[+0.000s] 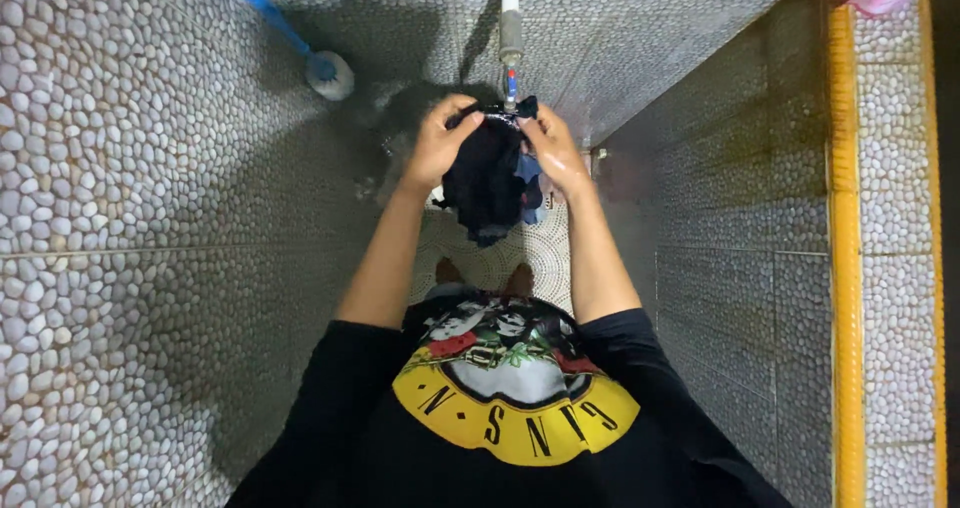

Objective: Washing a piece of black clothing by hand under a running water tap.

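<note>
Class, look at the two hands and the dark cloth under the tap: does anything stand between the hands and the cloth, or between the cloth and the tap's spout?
Nothing visible does. The left hand and right hand both grip the dark cloth directly, and its top edge sits right at the spout of the tap.

cloth (487, 178) between left hand (437, 148) and right hand (553, 153), below tap (510, 38), brush (328, 73) to its left

No packages, labels, signs or screens are visible.

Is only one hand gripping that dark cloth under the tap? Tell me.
No: both the left hand and right hand grip the dark cloth below the tap.
</note>
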